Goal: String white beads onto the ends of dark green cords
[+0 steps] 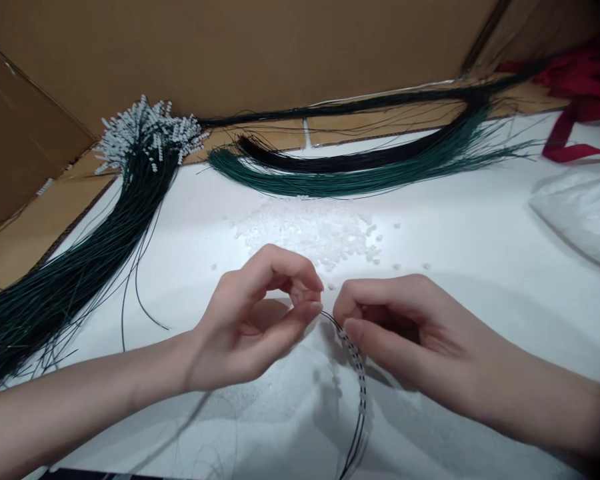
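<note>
1. Dark, thin strands (363, 383) are being curved downward between the hands, threaded through a row of small, pale, translucent beads (355, 357).
2. The strands' upper end is pinched by the left hand (235, 327), thumb against fingertip; just below, the top of the beaded stretch is gripped narrowly by the right hand (430, 353).
3. The strand tips are hidden by the left fingers, the lower ends are cut off by the bottom edge, and individual beads are hard to make out.
4. Loose clear pieces (305, 230) are scattered across the white worktop (480, 267), which is backed by brown cardboard walls (280, 53).
</note>
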Action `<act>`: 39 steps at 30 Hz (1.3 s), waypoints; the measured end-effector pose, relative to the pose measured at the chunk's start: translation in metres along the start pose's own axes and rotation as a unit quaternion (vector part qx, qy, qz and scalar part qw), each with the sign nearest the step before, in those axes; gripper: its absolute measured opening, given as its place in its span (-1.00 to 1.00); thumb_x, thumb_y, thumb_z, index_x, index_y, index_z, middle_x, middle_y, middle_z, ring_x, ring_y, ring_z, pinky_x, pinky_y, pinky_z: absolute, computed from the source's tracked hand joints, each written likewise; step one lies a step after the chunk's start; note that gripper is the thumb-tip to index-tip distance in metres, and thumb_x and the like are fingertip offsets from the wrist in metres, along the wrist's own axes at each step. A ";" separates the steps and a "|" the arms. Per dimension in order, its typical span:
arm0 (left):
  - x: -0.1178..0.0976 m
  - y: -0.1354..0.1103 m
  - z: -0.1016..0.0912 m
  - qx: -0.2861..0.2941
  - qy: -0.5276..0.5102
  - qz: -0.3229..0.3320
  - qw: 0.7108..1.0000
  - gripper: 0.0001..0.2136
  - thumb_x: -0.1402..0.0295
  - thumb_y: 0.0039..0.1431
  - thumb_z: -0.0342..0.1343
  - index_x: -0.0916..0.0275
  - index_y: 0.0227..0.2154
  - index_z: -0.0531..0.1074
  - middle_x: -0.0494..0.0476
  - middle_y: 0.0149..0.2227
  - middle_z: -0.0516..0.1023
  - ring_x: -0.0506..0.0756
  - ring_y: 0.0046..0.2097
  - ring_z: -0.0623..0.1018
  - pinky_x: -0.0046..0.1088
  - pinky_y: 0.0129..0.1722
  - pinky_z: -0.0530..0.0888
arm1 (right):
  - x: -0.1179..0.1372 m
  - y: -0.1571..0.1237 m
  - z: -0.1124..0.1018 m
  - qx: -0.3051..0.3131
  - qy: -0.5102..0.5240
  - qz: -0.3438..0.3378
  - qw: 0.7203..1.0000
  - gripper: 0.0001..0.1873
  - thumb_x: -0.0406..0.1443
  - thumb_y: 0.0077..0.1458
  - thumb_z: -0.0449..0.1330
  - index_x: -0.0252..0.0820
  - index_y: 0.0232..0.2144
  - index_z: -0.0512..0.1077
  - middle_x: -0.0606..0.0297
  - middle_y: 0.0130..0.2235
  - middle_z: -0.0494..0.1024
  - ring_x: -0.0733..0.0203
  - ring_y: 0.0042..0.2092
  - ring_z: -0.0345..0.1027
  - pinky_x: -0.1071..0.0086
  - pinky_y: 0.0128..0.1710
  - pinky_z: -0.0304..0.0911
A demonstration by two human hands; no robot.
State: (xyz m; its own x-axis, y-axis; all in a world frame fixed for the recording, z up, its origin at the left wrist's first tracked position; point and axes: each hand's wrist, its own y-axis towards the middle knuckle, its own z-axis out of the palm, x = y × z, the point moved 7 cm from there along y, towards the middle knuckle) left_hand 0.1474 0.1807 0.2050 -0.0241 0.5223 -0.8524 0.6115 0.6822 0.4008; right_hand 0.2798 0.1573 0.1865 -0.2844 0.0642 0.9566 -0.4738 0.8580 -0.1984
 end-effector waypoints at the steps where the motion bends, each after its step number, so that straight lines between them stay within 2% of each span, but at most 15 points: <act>1: 0.000 0.000 0.000 -0.001 0.001 -0.001 1.000 -0.72 0.64 0.14 0.13 0.24 -0.12 0.32 0.13 -0.27 0.43 0.05 -0.25 0.49 -0.44 -0.35 0.50 | -0.001 0.001 0.000 0.003 0.008 0.010 1.000 -0.78 -0.36 0.16 0.12 -0.19 -0.54 0.27 0.47 -0.58 0.18 0.41 -0.53 0.02 0.50 -0.60 -0.05; 5: -0.002 0.000 0.000 0.006 0.021 -0.003 1.000 -0.74 0.60 0.20 0.10 0.22 -0.09 0.33 0.13 -0.24 0.46 0.06 -0.23 0.51 -0.42 -0.33 0.50 | -0.007 0.004 0.002 0.025 0.019 0.043 0.999 -0.81 -0.34 0.19 0.14 -0.21 -0.49 0.32 0.48 -0.57 0.19 0.42 -0.52 0.01 0.50 -0.57 -0.07; 8: -0.002 0.005 -0.008 -0.008 0.128 0.015 0.992 -0.77 0.50 0.25 0.08 0.18 -0.05 0.36 0.13 -0.22 0.51 0.10 -0.21 0.50 -0.32 -0.24 0.45 | -0.009 0.002 0.001 0.025 0.038 0.056 0.997 -0.79 -0.32 0.22 0.13 -0.21 -0.48 0.34 0.47 -0.55 0.20 0.42 -0.50 0.01 0.49 -0.55 -0.07; 11: -0.002 0.014 -0.016 -0.027 0.336 0.051 0.940 -0.87 0.41 0.24 0.14 0.16 -0.16 0.43 0.11 -0.23 0.52 0.15 -0.18 0.45 -0.20 -0.14 0.29 | -0.009 0.001 0.000 0.017 0.069 0.067 0.995 -0.80 -0.32 0.21 0.15 -0.22 -0.48 0.35 0.48 -0.57 0.20 0.43 -0.52 -0.01 0.49 -0.57 -0.11; 13: 0.003 0.018 -0.016 -0.006 0.420 0.039 0.907 -0.92 0.35 0.24 0.16 0.16 -0.21 0.45 0.11 -0.21 0.50 0.17 -0.16 0.43 -0.18 -0.13 0.19 | -0.009 0.002 -0.001 0.015 0.084 0.074 0.994 -0.81 -0.34 0.18 0.18 -0.23 -0.49 0.37 0.50 -0.60 0.19 0.46 -0.56 -0.04 0.50 -0.61 -0.15; 14: 0.006 0.020 -0.016 0.008 0.437 0.025 0.899 -0.92 0.32 0.24 0.16 0.16 -0.22 0.45 0.12 -0.20 0.49 0.17 -0.15 0.41 -0.18 -0.14 0.16 | -0.009 0.002 -0.002 0.014 0.088 0.077 0.993 -0.82 -0.35 0.17 0.18 -0.23 -0.49 0.38 0.51 -0.62 0.18 0.47 -0.58 -0.05 0.51 -0.63 -0.17; 19: 0.013 0.021 -0.011 0.052 0.440 -0.024 0.896 -0.93 0.32 0.28 0.13 0.19 -0.28 0.44 0.13 -0.17 0.44 0.16 -0.13 0.38 -0.21 -0.14 0.13 | -0.010 0.003 -0.003 0.007 0.099 0.083 0.992 -0.81 -0.36 0.17 0.18 -0.24 -0.51 0.41 0.53 -0.66 0.15 0.50 -0.61 -0.06 0.54 -0.66 -0.20; 26: 0.013 0.021 -0.011 0.054 0.432 -0.035 0.900 -0.92 0.42 0.31 0.07 0.20 -0.31 0.44 0.13 -0.20 0.46 0.15 -0.13 0.38 -0.22 -0.16 0.12 | -0.009 0.004 -0.004 -0.002 0.112 0.091 0.990 -0.81 -0.41 0.13 0.20 -0.25 -0.53 0.43 0.51 -0.63 0.22 0.51 -0.60 -0.04 0.54 -0.64 -0.16; 30: 0.010 0.021 -0.016 0.022 0.414 -0.011 0.910 -0.95 0.43 0.29 0.10 0.22 -0.31 0.43 0.10 -0.24 0.47 0.13 -0.17 0.40 -0.24 -0.18 0.13 | -0.009 0.005 -0.005 -0.005 0.110 0.088 0.990 -0.80 -0.40 0.14 0.19 -0.25 -0.53 0.43 0.51 -0.63 0.23 0.51 -0.60 -0.05 0.53 -0.64 -0.17; 34: 0.007 0.019 -0.021 -0.013 0.340 0.021 0.940 -0.96 0.48 0.28 0.10 0.26 -0.31 0.41 0.07 -0.33 0.51 0.05 -0.26 0.46 -0.34 -0.20 0.29 | -0.011 0.004 -0.004 -0.004 0.114 0.090 0.989 -0.83 -0.39 0.14 0.21 -0.23 -0.51 0.44 0.52 -0.64 0.20 0.52 -0.60 -0.05 0.53 -0.64 -0.18; 37: 0.007 0.018 -0.019 -0.009 0.310 0.033 0.950 -0.97 0.51 0.24 0.14 0.29 -0.32 0.44 0.06 -0.36 0.53 0.01 -0.33 0.47 -0.45 -0.30 0.37 | -0.011 0.003 -0.005 -0.003 0.113 0.090 0.990 -0.84 -0.40 0.11 0.23 -0.23 -0.51 0.45 0.51 -0.62 0.25 0.52 -0.59 -0.02 0.55 -0.63 -0.14; 39: 0.007 0.018 -0.017 -0.001 0.311 0.041 0.949 -0.96 0.53 0.20 0.18 0.30 -0.33 0.46 0.06 -0.38 0.54 0.01 -0.34 0.48 -0.45 -0.32 0.39 | -0.011 0.003 -0.005 -0.005 0.113 0.088 0.990 -0.84 -0.40 0.12 0.23 -0.23 -0.51 0.45 0.51 -0.60 0.28 0.53 -0.58 -0.01 0.56 -0.62 -0.11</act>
State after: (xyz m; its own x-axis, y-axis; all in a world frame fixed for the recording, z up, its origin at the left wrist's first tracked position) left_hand 0.1443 0.2055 0.2117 -0.4390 0.7749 -0.4548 0.6301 0.6263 0.4591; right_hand 0.2860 0.1616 0.1771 -0.1681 0.3236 0.9312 -0.4253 0.8284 -0.3646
